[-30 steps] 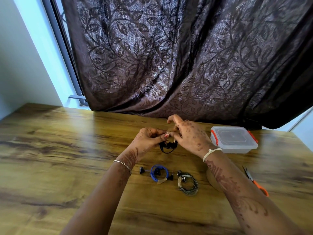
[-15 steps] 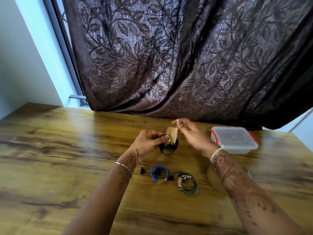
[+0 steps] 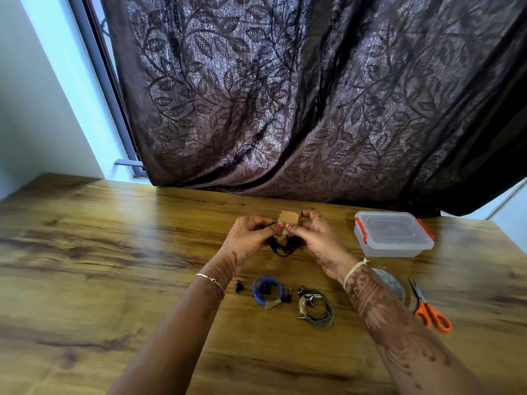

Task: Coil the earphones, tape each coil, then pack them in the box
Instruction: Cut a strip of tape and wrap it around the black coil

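Head view: left grip around earphones, right grip around tape, closer than before.

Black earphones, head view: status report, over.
Left hand pinches black coil; right hand pinches tape strip above it. Box closed. Nothing in the way.

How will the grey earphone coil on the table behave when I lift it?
Probably light and floppy: the grey earphone coil is thin wire loops. Its one tape strip should keep it bundled, though the untaped side may sag. The earbuds and plug stick out loose, so they could dangle or snag.
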